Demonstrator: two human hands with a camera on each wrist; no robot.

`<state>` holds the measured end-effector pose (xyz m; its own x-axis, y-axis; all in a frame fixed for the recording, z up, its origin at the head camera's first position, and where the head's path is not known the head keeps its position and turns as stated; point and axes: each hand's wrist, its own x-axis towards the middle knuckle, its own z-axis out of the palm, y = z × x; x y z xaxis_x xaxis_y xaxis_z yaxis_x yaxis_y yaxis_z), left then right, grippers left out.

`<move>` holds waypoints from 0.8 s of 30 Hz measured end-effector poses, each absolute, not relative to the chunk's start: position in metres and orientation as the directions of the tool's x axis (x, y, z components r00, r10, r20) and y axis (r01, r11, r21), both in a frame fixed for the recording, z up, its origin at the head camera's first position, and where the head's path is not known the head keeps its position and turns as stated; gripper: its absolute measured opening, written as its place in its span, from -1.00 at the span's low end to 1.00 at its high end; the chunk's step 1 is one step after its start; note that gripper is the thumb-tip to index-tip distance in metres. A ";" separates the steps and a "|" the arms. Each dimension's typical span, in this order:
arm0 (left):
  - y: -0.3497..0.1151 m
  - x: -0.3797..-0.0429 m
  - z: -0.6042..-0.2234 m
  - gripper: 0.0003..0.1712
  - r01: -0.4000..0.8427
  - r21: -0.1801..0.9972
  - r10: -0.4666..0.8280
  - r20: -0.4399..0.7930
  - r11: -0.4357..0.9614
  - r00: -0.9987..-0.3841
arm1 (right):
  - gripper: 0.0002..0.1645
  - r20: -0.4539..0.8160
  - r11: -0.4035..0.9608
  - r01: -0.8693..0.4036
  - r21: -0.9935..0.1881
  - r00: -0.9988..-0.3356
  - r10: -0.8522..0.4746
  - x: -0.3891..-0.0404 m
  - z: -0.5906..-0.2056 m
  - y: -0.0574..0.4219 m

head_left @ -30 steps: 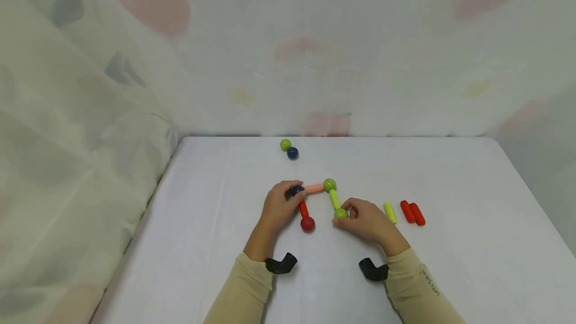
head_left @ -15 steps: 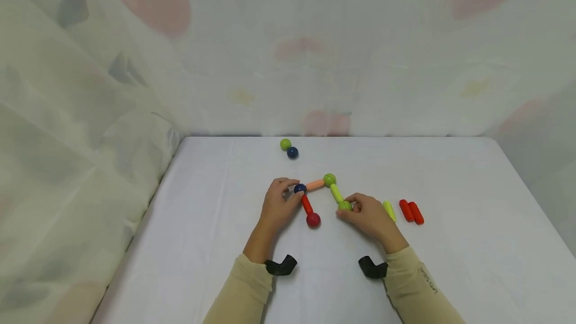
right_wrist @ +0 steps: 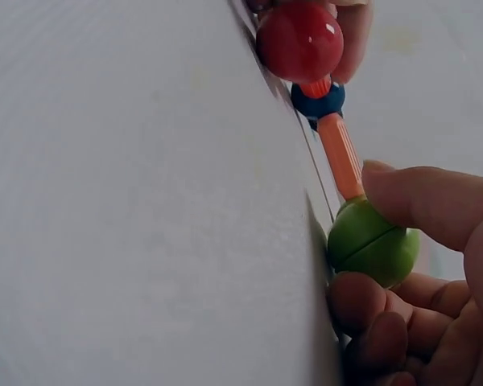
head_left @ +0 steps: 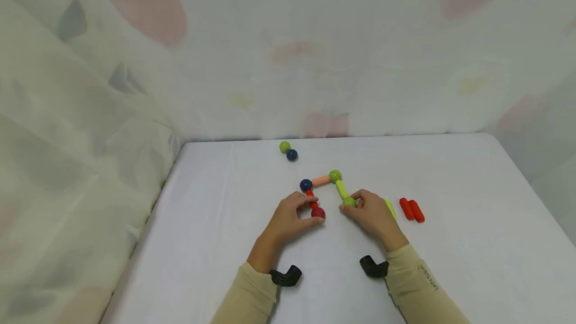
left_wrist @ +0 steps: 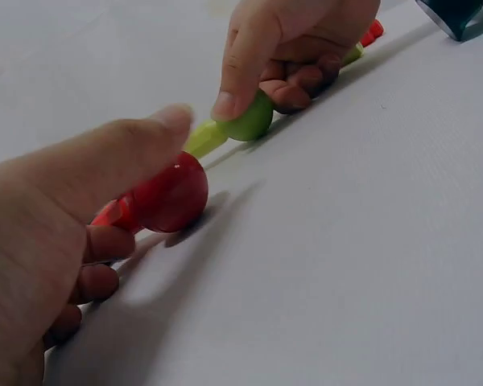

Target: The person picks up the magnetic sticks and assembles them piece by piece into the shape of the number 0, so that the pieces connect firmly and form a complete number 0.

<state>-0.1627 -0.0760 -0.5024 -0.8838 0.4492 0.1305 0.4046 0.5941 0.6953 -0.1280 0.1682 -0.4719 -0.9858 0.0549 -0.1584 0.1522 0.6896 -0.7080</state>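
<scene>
A joined chain of toy balls and sticks lies on the white table as an open-sided frame. From the left it runs red ball [head_left: 318, 213], red stick [left_wrist: 117, 214], blue ball [head_left: 306, 185], orange stick [head_left: 321, 181], green ball [head_left: 335, 176], yellow-green stick [head_left: 342, 190] and a second green ball [right_wrist: 374, 243]. My left hand [head_left: 290, 218] holds the red end, thumb along the ball and fingers by the red stick. At the other end, my right hand [head_left: 374, 214] pinches the second green ball between thumb and fingers.
Behind the chain, a loose green ball [head_left: 285, 147] and a dark blue ball [head_left: 292, 155] sit side by side. Right of my right hand lie two red sticks [head_left: 411, 210] and a yellow-green stick [head_left: 390, 208], partly hidden. Fabric walls [head_left: 252, 54] rise behind the table [head_left: 486, 264].
My left hand has gone from the blue ball to the red ball end, nearer me. The chain has shifted slightly right, its red leg swinging inward, with my right hand staying on the green ball.
</scene>
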 end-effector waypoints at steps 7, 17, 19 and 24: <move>-0.073 -0.165 -0.505 -0.49 0.478 0.601 0.481 0.170 0.641 -0.860 | -0.38 -0.136 0.692 0.151 -0.706 -0.988 0.077 -0.130 -0.474 0.169; -0.073 -0.168 -0.506 -0.58 0.458 0.653 0.461 0.182 0.603 -0.868 | -0.42 -0.068 0.696 0.118 -0.709 -0.993 0.099 -0.133 -0.479 0.173; -0.073 -0.168 -0.506 -0.61 0.439 0.669 0.451 0.171 0.600 -0.876 | -0.42 -0.067 0.691 0.115 -0.714 -0.993 0.097 -0.133 -0.480 0.174; -0.073 -0.165 -0.505 -0.66 0.380 0.722 0.432 0.124 0.579 -0.893 | -0.38 -0.105 0.687 0.126 -0.716 -0.992 0.073 -0.130 -0.475 0.177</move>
